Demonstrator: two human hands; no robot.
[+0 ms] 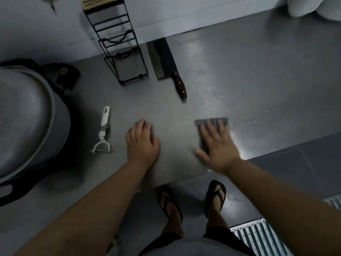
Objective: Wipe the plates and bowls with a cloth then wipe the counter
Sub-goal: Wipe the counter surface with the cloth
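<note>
— What is the right hand (217, 148) doing?

— It is lying flat on a dark grey cloth (212, 121), fingers straight and spread. It is pressing the cloth onto the steel counter (239, 80) rather than gripping it. The cloth is sitting near the counter's front edge, with its far corners showing beyond the fingertips.

— And the other one?

— The left hand (142, 143) is resting palm down on the bare counter, to the left of the cloth and apart from it. Its fingers are bending loosely together and holding nothing.

— What else is lying about?

— A white peeler (103, 130) is lying left of the left hand, blade end toward the person. Farther back, a cleaver (166, 58) with a dark wooden handle is lying flat beside a black wire rack (121, 52), which is standing against the wall. A big metal pot (24, 117) with its lid on is taking up the far left. A few pale specks (249, 122) are showing on the counter to the right of the cloth (hard to say what they are).

— And the person?

— Standing close to the counter's edge in black flip-flops (215, 196), with a floor grate (258, 235) to their right.
</note>
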